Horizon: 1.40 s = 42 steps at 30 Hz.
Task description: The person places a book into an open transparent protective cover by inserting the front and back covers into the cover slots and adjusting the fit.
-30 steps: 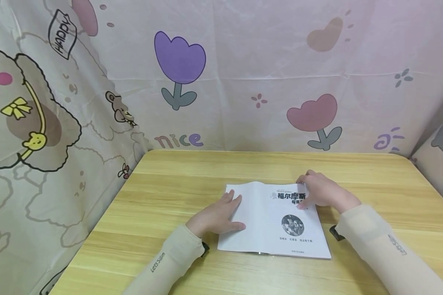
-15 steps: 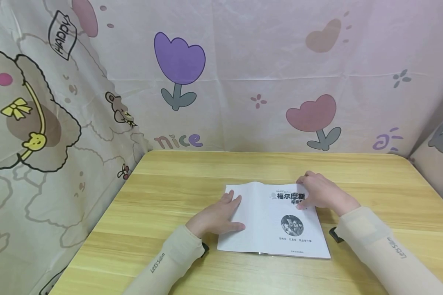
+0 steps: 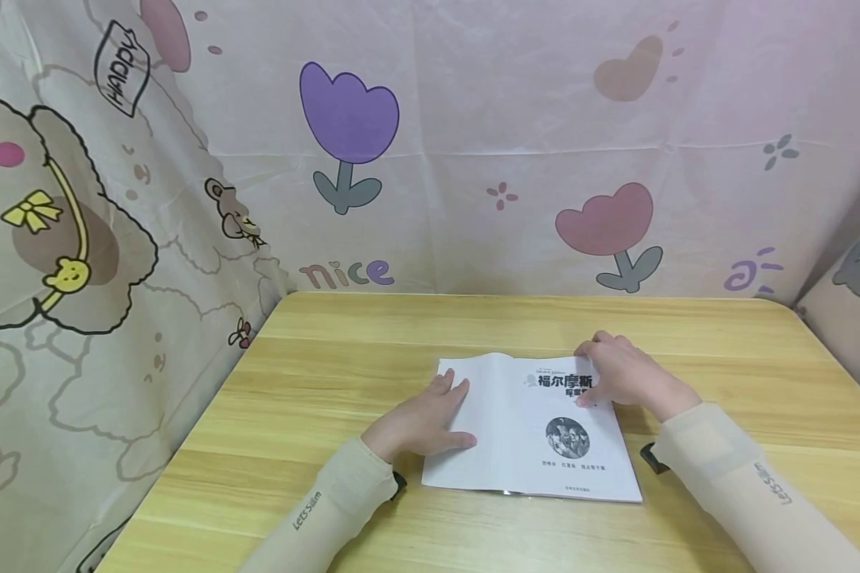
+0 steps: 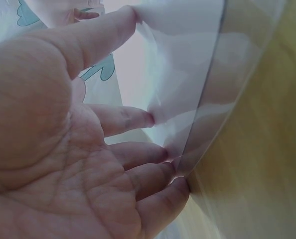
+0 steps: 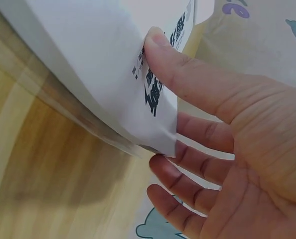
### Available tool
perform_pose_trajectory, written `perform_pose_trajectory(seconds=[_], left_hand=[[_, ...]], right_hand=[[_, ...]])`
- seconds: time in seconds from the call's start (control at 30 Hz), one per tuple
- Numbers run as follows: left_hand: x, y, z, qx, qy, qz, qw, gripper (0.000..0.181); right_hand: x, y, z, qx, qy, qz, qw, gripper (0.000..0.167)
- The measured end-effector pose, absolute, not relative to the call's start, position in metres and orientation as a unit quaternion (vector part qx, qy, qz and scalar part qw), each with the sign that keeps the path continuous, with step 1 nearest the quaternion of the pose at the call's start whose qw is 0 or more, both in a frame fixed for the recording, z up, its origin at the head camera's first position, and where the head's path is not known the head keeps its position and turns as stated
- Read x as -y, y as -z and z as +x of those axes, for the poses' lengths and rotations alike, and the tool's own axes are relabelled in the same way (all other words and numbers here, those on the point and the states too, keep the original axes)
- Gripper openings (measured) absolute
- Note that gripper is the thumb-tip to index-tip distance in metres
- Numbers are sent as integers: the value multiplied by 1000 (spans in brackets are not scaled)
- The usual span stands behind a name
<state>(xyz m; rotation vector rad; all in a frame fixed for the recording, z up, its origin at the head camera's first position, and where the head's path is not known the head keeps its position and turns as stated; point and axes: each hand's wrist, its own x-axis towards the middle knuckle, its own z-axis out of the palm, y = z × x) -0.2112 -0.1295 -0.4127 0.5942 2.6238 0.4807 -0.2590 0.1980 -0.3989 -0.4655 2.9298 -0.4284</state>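
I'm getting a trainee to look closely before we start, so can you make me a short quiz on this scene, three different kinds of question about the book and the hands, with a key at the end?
1. Multiple choice: on which side of the open book is the round picture, as the person sees it? A) left; B) right; C) both.
2. True or false: the left hand touches the book.
3. Fill the gap: the right hand rests its ____ on the printed page.

Key: 1. B. 2. True. 3. Thumb.
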Motion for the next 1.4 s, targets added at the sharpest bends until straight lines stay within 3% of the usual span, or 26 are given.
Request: perform_pose_trajectory(seconds=[0.33,0.6,0.9,1.4], left_hand=[[129,415,-211,-941,-165,221,195,90],[128,416,-209,-945,-156,219,187,90],[122,414,-206,-946,-153,214,187,89],[104,414,-203,-953,-126,212,178,89]], right_hand=[[-216,405,-270,-942,260,-152,152,75],[-230,405,-267,-894,401,-123,155,56],[-249,397,-251,-827,510,-125,202,79],[-276,392,-241,-742,573,-207,278,50]])
